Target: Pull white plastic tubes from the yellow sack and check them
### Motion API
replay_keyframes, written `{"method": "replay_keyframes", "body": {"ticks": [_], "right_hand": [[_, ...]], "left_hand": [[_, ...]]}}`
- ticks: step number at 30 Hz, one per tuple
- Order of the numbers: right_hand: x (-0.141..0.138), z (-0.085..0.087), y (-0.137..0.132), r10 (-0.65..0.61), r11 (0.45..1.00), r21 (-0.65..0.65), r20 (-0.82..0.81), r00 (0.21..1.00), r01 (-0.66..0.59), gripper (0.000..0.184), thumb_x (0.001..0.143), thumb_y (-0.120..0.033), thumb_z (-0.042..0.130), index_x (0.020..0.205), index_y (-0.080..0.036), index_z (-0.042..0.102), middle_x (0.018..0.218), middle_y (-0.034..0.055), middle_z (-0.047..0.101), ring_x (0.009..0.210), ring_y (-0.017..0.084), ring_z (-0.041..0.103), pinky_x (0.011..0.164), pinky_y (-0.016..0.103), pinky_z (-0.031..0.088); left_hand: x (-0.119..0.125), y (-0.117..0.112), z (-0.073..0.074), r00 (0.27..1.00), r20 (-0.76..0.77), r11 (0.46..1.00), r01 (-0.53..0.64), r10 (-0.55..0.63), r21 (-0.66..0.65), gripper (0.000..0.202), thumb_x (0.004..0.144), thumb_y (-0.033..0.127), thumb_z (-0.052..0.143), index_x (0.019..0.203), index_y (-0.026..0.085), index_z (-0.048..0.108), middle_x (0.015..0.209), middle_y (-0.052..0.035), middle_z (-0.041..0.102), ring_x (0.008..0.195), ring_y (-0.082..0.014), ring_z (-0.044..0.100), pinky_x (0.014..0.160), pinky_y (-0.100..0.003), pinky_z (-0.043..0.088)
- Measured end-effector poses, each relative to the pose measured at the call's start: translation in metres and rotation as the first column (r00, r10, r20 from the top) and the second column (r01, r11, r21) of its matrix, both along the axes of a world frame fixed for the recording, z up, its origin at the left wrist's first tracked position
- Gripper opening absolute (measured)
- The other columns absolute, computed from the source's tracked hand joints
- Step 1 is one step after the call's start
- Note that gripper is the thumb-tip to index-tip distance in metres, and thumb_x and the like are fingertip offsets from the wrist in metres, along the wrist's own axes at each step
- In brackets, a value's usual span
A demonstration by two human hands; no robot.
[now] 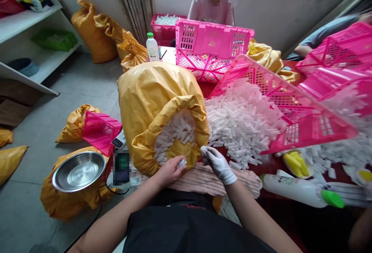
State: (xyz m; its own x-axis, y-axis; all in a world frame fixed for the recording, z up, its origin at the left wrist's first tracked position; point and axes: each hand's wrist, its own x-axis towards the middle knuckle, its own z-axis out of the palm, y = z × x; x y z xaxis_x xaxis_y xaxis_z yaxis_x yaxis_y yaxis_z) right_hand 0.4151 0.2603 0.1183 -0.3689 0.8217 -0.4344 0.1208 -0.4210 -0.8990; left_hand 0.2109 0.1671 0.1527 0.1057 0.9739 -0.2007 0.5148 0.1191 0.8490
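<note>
My bare left hand [171, 169] is curled at the mouth of a big yellow sack [151, 98] and pinches a small white plastic piece [182, 162]. The sack is filled with several of the same white pieces [176, 131]. My right hand [218, 164], in a white glove, is closed just to the right of the sack's mouth, fingertips pinched on something small I cannot make out. A pile of white pieces [241, 123] spills from a tilted pink crate [290, 105] right behind that hand. A pink cloth [209, 179] lies under both hands.
More pink crates [212, 47] stand behind and to the right [340, 55]. A person sits across the table. White bottles lie at the right [293, 189] and stand at the back [152, 47]. A steel bowl [78, 171], a phone [121, 167], yellow sacks [93, 32] and shelves [35, 43] are to the left.
</note>
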Motion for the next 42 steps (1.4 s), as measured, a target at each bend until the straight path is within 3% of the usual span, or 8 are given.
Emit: {"method": "replay_keyframes", "body": {"ticks": [4, 8, 11, 16, 19, 25, 33, 42], "right_hand": [[-0.023, 0.047, -0.019, 0.211, 0.971, -0.097, -0.095, 0.973, -0.219, 0.034, 0.073, -0.047, 0.061, 0.088, -0.017, 0.060, 0.065, -0.0014, 0.058, 0.044, 0.007, 0.043, 0.041, 0.020, 0.036], [-0.040, 0.067, -0.018, 0.428, 0.869, 0.220, 0.118, 0.896, -0.444, 0.019, 0.071, -0.038, 0.065, 0.069, -0.020, 0.063, 0.067, 0.0002, 0.058, 0.061, 0.012, 0.052, 0.058, 0.025, 0.046], [-0.054, 0.062, -0.025, 0.215, 0.917, 0.341, 0.018, 0.977, -0.208, 0.021, 0.069, -0.036, 0.068, 0.084, -0.023, 0.062, 0.083, 0.0024, 0.061, 0.077, 0.015, 0.056, 0.074, 0.029, 0.048], [-0.075, 0.045, -0.050, -0.211, 0.965, 0.091, -0.284, 0.935, 0.245, 0.034, 0.072, -0.046, 0.064, 0.094, -0.025, 0.048, 0.092, 0.0020, 0.065, 0.084, 0.016, 0.061, 0.078, 0.033, 0.049], [-0.080, 0.046, -0.057, -0.239, 0.967, 0.019, -0.294, 0.926, 0.255, 0.040, 0.074, -0.052, 0.061, 0.098, -0.025, 0.045, 0.091, 0.0031, 0.067, 0.084, 0.018, 0.063, 0.082, 0.038, 0.048], [-0.077, 0.058, -0.052, -0.323, 0.946, -0.082, -0.355, 0.877, 0.314, 0.042, 0.071, -0.055, 0.063, 0.092, -0.026, 0.042, 0.082, 0.0003, 0.069, 0.074, 0.019, 0.066, 0.074, 0.037, 0.051], [-0.066, 0.054, -0.054, -0.298, 0.950, 0.003, -0.285, 0.911, 0.311, 0.041, 0.069, -0.060, 0.061, 0.071, -0.020, 0.054, 0.069, 0.0017, 0.067, 0.059, 0.015, 0.060, 0.059, 0.029, 0.051], [-0.055, 0.044, -0.060, -0.166, 0.982, 0.038, -0.298, 0.940, 0.186, 0.033, 0.077, -0.053, 0.058, 0.074, -0.020, 0.059, 0.084, 0.0041, 0.068, 0.081, 0.020, 0.063, 0.074, 0.036, 0.052]], "left_hand": [[0.000, -0.008, 0.013, 0.993, 0.095, 0.997, 0.075, -0.075, -0.001, 0.026, 0.084, 0.034, 0.046, 0.100, 0.019, 0.060, 0.090, -0.0059, 0.065, 0.082, -0.0184, 0.058, 0.075, -0.025, 0.044], [0.003, -0.007, 0.013, 0.981, 0.140, 0.988, 0.143, -0.133, -0.063, 0.022, 0.083, 0.034, 0.047, 0.088, 0.018, 0.062, 0.084, -0.0050, 0.065, 0.078, -0.0188, 0.057, 0.072, -0.025, 0.043], [0.006, -0.007, 0.014, 0.971, 0.238, 0.996, 0.029, -0.009, -0.082, 0.025, 0.083, 0.037, 0.046, 0.087, 0.017, 0.060, 0.083, -0.0046, 0.063, 0.077, -0.0175, 0.056, 0.070, -0.025, 0.044], [0.017, -0.007, 0.020, 0.797, 0.558, 0.944, -0.043, 0.231, -0.328, 0.038, 0.079, 0.056, 0.048, 0.077, 0.018, 0.049, 0.054, 0.0053, 0.046, 0.044, -0.0081, 0.042, 0.043, -0.020, 0.034], [0.022, -0.007, 0.024, 0.635, 0.696, 0.892, 0.025, 0.335, -0.452, 0.045, 0.073, 0.064, 0.049, 0.070, 0.019, 0.041, 0.048, 0.0089, 0.040, 0.034, -0.0046, 0.034, 0.034, -0.018, 0.026], [0.023, 0.000, 0.030, 0.489, 0.785, 0.861, 0.122, 0.380, -0.493, 0.043, 0.069, 0.056, 0.061, 0.075, 0.017, 0.045, 0.053, 0.0086, 0.043, 0.034, -0.0027, 0.035, 0.030, -0.016, 0.023], [0.027, -0.001, 0.033, 0.434, 0.823, 0.869, 0.155, 0.367, -0.469, 0.039, 0.071, 0.052, 0.062, 0.076, 0.016, 0.046, 0.054, 0.0083, 0.045, 0.032, -0.0015, 0.032, 0.028, -0.015, 0.022], [0.034, 0.003, 0.024, 0.518, 0.785, 0.863, 0.161, 0.340, -0.480, 0.045, 0.071, 0.057, 0.059, 0.061, 0.016, 0.043, 0.048, 0.0079, 0.041, 0.030, -0.0016, 0.030, 0.029, -0.017, 0.020]]}}
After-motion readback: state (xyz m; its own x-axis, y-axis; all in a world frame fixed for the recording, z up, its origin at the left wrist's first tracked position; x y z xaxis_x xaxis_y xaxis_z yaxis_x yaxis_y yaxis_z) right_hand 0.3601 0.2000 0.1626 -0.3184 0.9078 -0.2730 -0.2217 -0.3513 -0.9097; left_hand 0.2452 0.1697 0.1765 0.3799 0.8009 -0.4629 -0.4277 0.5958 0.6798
